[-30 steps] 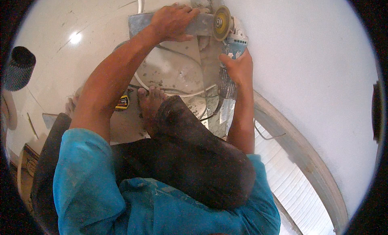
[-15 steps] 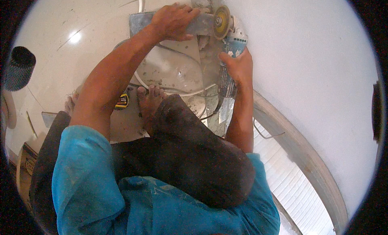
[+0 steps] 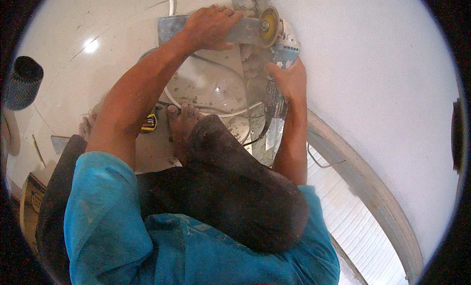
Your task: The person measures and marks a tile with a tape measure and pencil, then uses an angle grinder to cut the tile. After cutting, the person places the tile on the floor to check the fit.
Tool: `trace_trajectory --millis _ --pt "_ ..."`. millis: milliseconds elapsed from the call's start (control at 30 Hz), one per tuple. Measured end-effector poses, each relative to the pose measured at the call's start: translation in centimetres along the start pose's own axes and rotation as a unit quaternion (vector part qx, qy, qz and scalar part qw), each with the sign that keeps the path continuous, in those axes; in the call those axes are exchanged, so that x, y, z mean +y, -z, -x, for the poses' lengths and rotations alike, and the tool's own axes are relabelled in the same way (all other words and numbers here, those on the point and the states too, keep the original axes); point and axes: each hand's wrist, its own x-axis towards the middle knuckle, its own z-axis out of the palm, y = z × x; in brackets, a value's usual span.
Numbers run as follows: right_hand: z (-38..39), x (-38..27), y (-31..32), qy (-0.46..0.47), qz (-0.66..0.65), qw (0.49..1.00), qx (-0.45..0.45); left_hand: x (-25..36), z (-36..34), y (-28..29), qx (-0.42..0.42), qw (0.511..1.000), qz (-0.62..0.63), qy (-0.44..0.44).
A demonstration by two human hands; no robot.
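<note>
The right hand is wrapped round an angle grinder, its yellow-centred disc just beyond the grip, at the end of a grey slab; contact is unclear. Left of that grip, the left hand lies spread over the slab. Nearer the body and leftward sits a tape measure; a white wall rises right.
</note>
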Motion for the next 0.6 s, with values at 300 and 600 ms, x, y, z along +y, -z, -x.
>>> trace_trajectory --millis 300,600 --pt "-0.31 0.67 -0.29 0.019 -0.039 0.999 -0.007 -0.08 0.00 0.07 -0.006 1.000 -0.008 0.002" --pt "-0.33 0.64 -0.66 0.007 -0.004 1.000 0.010 -0.10 0.21 0.17 -0.007 1.000 -0.015 -0.005"
